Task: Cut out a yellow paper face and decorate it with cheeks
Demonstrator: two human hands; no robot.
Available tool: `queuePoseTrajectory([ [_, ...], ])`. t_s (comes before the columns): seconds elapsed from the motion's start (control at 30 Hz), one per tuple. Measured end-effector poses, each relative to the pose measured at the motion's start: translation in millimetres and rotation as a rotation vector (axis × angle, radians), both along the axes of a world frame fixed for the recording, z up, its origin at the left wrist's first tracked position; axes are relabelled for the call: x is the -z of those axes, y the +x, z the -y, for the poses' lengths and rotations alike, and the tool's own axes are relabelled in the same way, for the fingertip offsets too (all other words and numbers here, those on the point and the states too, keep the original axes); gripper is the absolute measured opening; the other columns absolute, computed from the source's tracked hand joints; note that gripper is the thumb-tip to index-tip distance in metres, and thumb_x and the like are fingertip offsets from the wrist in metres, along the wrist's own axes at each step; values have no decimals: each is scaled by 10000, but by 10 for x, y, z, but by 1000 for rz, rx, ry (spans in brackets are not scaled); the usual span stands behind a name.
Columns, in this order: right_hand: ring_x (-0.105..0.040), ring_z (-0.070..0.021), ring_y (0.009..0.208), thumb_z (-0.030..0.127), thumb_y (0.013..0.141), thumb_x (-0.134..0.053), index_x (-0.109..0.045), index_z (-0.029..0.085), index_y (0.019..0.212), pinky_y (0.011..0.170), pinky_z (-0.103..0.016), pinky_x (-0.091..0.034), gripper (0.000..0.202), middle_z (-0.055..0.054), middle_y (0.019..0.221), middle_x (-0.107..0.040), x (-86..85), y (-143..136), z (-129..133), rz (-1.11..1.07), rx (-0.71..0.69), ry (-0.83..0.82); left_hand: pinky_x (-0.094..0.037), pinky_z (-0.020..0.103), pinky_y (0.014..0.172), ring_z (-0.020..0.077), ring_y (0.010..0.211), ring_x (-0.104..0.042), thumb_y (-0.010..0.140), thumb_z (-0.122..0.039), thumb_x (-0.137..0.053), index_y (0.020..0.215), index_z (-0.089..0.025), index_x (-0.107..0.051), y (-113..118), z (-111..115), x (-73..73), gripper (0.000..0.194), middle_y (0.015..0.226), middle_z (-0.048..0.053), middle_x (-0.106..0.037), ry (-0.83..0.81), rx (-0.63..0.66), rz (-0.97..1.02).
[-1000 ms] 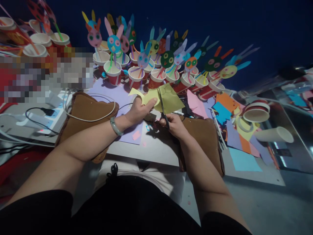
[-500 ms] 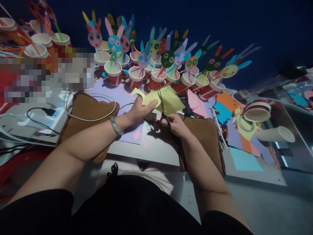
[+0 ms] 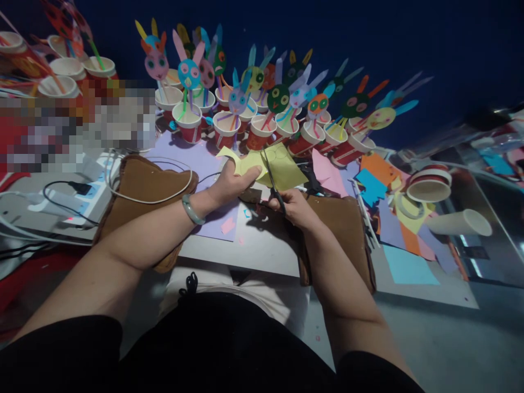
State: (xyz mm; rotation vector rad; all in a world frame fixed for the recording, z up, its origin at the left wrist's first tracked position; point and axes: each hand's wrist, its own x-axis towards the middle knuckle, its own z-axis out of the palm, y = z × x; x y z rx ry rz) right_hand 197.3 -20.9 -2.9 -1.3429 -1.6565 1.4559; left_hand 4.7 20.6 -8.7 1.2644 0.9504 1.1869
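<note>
My left hand [image 3: 234,182], with a pale bangle [image 3: 192,209] at its wrist, pinches a sheet of yellow paper [image 3: 286,166] that has a curved cut edge at its left and drawn outlines near the top. My right hand [image 3: 295,207] is closed round the handles of dark scissors [image 3: 278,197]. Their blades point up and away, across the yellow paper just right of my left thumb. Below the hands, small pink and blue scraps [image 3: 227,225] lie on a purple sheet [image 3: 213,221] and the white table [image 3: 254,248].
Behind the hands stand several red cups [image 3: 262,134] with paper rabbit heads on straws. Brown pads [image 3: 143,188] lie left and right. A power strip [image 3: 92,191] with cables is at the left. Coloured paper [image 3: 393,221], a tape roll [image 3: 410,206] and a white cup [image 3: 460,222] are at the right.
The whole view has shifted slightly, so the cups and table appear a little further left. Both hands keep the same hold on the yellow paper and scissors.
</note>
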Motion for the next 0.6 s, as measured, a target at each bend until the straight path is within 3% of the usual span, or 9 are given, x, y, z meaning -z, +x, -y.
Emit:
queuePoseTrajectory([
  [0.37,-513,-124,601,738,668,-706,-684,145,680,579,-248,-370,593,-16,624,-603,-4,-4,26,-36,-69,-4,-511,263,701,122,702,-605,719,-450,-746,744,-208,-504,-5,33,-118,344,700,2,-636,-11,26,10],
  [0.6,-449,-104,579,705,658,-723,-604,157,595,570,-247,-326,564,6,593,-548,-12,-1,19,-19,-69,2,-494,262,675,113,658,-580,734,-427,-740,722,-211,-478,-7,40,-116,340,632,-31,-570,-40,27,-13],
])
